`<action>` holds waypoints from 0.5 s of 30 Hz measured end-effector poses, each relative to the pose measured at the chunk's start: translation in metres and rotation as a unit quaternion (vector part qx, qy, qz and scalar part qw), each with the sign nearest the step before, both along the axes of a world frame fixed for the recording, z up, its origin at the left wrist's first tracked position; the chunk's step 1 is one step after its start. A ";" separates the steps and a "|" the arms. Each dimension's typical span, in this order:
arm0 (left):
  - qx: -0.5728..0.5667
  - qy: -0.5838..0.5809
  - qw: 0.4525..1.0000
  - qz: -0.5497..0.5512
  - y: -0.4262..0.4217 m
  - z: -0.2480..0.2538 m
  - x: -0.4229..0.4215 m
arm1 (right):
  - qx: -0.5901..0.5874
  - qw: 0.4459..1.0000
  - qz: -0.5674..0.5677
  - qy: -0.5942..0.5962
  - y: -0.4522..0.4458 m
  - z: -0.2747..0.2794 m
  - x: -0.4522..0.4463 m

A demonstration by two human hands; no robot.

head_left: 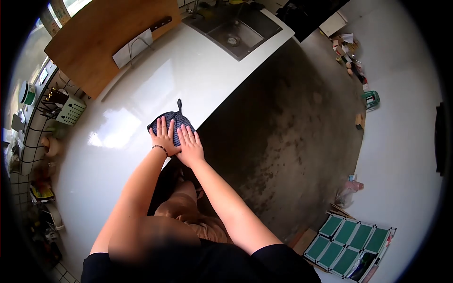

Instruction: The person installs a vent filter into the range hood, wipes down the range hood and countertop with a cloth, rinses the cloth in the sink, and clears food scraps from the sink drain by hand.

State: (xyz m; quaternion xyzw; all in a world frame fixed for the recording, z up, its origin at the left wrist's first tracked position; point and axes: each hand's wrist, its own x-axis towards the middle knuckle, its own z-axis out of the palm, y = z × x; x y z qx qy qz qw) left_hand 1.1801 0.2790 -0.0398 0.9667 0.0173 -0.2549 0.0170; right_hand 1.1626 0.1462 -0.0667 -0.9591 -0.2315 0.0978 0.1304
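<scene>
A dark blue-grey striped cloth with a hanging loop lies on the white countertop, close to its front edge. My left hand, with a dark beaded bracelet at the wrist, presses flat on the cloth with its fingers spread. Beside it, my right hand also rests flat on the cloth, fingers stretched out and nearer the counter's edge. The two hands touch near the thumbs and partly cover the cloth. Neither hand is closed around anything.
A sink is set into the counter's far end. A large wooden board with a cleaver against it leans at the back. A green utensil basket stands left. Green panelled storage sits on the floor at right.
</scene>
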 end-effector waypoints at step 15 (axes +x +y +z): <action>-0.016 -0.059 0.998 -0.008 -0.046 -0.015 0.197 | 0.000 1.000 0.011 0.012 -0.053 0.000 0.205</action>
